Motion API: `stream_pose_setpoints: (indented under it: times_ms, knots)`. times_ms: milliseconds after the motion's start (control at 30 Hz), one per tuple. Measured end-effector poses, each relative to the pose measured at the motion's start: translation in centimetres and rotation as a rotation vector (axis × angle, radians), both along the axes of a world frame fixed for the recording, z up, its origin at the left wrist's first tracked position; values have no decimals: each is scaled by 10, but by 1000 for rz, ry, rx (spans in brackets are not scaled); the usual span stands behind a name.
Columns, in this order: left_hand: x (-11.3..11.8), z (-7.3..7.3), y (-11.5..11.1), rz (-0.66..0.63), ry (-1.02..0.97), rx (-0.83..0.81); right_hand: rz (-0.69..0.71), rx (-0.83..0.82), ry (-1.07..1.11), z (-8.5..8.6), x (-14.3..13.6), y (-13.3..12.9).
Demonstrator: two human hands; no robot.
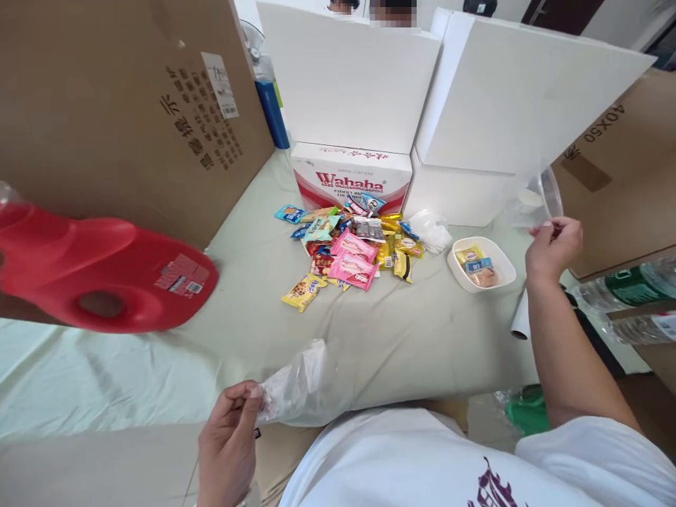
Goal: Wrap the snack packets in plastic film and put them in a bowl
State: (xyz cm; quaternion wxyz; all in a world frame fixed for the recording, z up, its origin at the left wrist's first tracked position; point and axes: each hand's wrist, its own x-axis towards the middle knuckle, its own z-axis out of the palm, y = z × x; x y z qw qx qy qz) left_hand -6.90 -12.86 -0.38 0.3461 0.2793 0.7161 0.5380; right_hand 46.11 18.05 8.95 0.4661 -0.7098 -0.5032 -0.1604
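Observation:
My left hand (pixel 231 433) is closed, pinching one end of a clear plastic bag (pixel 301 384) that droops over the table's front edge. Off to the right, my right hand (pixel 554 250) grips a see-through plastic lid (pixel 551 190) with a curved rim, raised above the table. Just left of that hand sits a white plastic bowl (pixel 508 274) with several wrapped snacks in it. In the middle lies a heap of packaged snacks (pixel 353 246), with pink, yellow, blue and gold wrappers. A crumpled plastic bag (pixel 432 230) rests between the heap and the bowl.
A red jug (pixel 142 253) and a large cardboard box (pixel 132 91) stand at left. Behind the snacks are a Wahaha carton (pixel 351 176) and white boxes (pixel 528 98). A white roll (pixel 520 320) and plastic bottles (pixel 639 289) lie at right.

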Motion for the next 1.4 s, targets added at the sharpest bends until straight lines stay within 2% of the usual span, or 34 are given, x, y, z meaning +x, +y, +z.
stream_pose_setpoints:
  times_ms: [67, 167, 267, 367, 467, 533, 600, 667, 733, 800, 867, 900, 967, 1067, 1167, 1233, 1300, 1400]
  knots:
    - [9, 9, 8, -21, -9, 10, -71, -85, -54, -9, 25, 7]
    - [24, 20, 24, -42, -15, 26, -93, -207, -35, -28, 41, 24]
    - [36, 28, 35, -72, -38, 23, -74, -341, -41, -48, 40, 33]
    - [42, 30, 38, -73, -62, 26, -17, -447, -83, -63, 33, 28]
    - [49, 35, 40, -49, -157, 48, 86, -561, -144, -66, 28, 17]
    - [57, 40, 45, -32, -238, 47, 163, -687, -211, -60, 26, 11]
    - [65, 46, 54, -18, -290, 52, 174, -767, -287, -49, 20, 4]
    - [73, 49, 64, -20, -344, 81, 161, -694, -319, -34, 4, -10]
    - [78, 49, 74, -21, -387, 117, 276, -508, -269, -17, -26, -37]
    - [83, 47, 81, -28, -412, 143, 540, -397, -103, -4, -69, -77]
    - [87, 43, 85, -40, -429, 154, 1003, -417, 13, -2, -122, -118]
    - [89, 41, 87, -46, -441, 156, 1152, -418, 33, -6, -150, -135]
    - [93, 36, 91, -54, -475, 152, 1341, -442, 35, -23, -201, -160]
    - [96, 29, 96, -60, -538, 141, 1405, -474, 51, -56, -253, -169]
    - [90, 23, 99, -27, -580, 122, 1469, -536, 160, -74, -266, -157]
    - [85, 19, 100, 6, -600, 105, 1457, -618, 310, -74, -261, -147]
    - [82, 15, 100, 26, -624, 89, 1383, -688, 444, -68, -256, -141]
    - [86, 12, 101, 23, -673, 85, 1339, -668, 396, -62, -261, -142]
